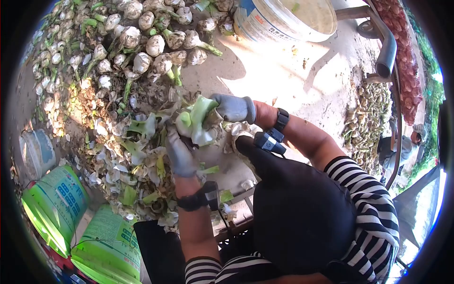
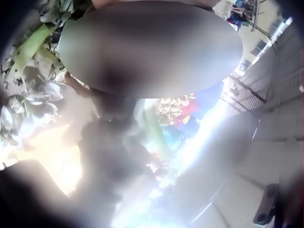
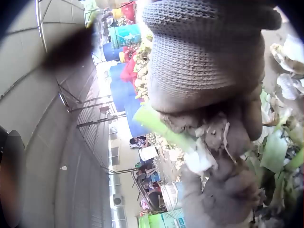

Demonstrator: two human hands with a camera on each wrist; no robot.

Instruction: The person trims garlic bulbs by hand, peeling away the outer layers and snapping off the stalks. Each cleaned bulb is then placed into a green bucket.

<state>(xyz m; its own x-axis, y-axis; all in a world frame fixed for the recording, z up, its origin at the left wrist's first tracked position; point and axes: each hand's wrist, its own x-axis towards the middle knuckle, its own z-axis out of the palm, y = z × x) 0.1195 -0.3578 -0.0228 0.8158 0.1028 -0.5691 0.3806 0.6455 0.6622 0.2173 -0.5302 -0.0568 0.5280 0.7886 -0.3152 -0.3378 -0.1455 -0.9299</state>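
Observation:
Both hands wear grey gloves and meet at a pale green and white garlic stalk (image 1: 201,118) with loose leafy layers. The left hand (image 1: 181,154) holds it from the lower left. From the right, the right hand (image 1: 232,109) grips its other side with curled fingers. In the right wrist view, the right hand (image 3: 204,61) bends around the dirty, root-like end, with a green stalk piece (image 3: 161,128) sticking out. Below it is the blurred left hand (image 3: 218,197). The left wrist view is mostly blurred and its hand detail is hidden.
Garlic bulbs (image 1: 142,61) are heaped at the upper left, above peeled leaves and skins (image 1: 137,165). A white bucket (image 1: 279,21) stands at the top; green buckets (image 1: 59,203) stand lower left. A metal frame (image 1: 388,52) and red net sacks (image 1: 402,57) line the right side.

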